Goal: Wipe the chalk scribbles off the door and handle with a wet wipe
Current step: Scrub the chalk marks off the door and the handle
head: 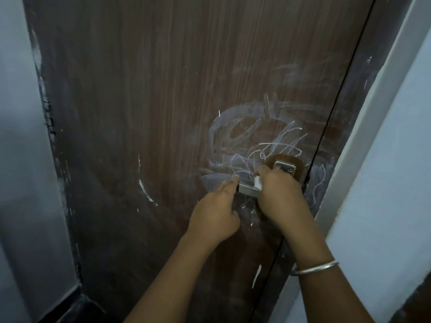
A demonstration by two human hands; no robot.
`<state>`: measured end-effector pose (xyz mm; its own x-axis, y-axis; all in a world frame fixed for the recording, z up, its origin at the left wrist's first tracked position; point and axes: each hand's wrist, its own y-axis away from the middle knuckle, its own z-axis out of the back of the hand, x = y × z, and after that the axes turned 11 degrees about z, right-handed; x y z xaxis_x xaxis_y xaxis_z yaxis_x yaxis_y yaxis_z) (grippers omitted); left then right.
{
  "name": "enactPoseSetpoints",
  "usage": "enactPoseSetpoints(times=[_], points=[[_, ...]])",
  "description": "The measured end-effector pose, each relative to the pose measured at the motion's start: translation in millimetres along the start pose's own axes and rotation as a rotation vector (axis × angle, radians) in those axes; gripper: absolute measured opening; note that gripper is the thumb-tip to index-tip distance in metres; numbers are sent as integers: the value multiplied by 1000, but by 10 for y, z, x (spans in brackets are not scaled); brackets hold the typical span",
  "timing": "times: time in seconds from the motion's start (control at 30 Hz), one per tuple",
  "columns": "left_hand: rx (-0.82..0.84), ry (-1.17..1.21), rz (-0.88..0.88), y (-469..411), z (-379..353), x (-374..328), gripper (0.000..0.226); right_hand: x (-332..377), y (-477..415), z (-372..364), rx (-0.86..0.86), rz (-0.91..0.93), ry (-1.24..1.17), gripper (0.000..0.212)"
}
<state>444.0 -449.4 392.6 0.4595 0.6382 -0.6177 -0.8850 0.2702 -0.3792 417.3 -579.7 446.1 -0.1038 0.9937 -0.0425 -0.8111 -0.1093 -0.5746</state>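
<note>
A dark brown wood-grain door point(163, 101) carries white chalk scribbles point(258, 141) above and around its metal lever handle point(248, 190). The handle's screw plate point(285, 168) sits on a lighter wooden backing. My right hand point(279, 194) grips a small white wet wipe point(328, 182), pressed against the handle; most of the wipe is hidden in my fist. My left hand point(215, 210) holds the free left end of the lever with its fingertips. More chalk lines run on the door frame strip point(318, 183) to the right of the handle.
A pale wall point(18, 136) borders the door on the left and a white door jamb point(373, 113) on the right. Chipped paint marks point(145, 192) dot the lower door. Dark floor point(70, 308) shows at the bottom left. A silver bangle point(314, 268) circles my right wrist.
</note>
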Motion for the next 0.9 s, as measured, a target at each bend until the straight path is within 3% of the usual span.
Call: enactPoseSetpoints(times=[0.23, 0.4, 0.57, 0.9], points=[[9, 219, 1, 65, -13, 28, 80, 37, -74, -6, 19, 47, -201, 22], [-53, 437, 114, 145, -155, 2, 75, 150, -186, -64, 26, -14, -312, 24], [-42, 343, 53, 170, -197, -48, 73, 230, -307, -102, 113, -12, -315, 9], [23, 208, 46, 158, -165, 21, 82, 172, -379, -93, 271, -18, -347, 18]])
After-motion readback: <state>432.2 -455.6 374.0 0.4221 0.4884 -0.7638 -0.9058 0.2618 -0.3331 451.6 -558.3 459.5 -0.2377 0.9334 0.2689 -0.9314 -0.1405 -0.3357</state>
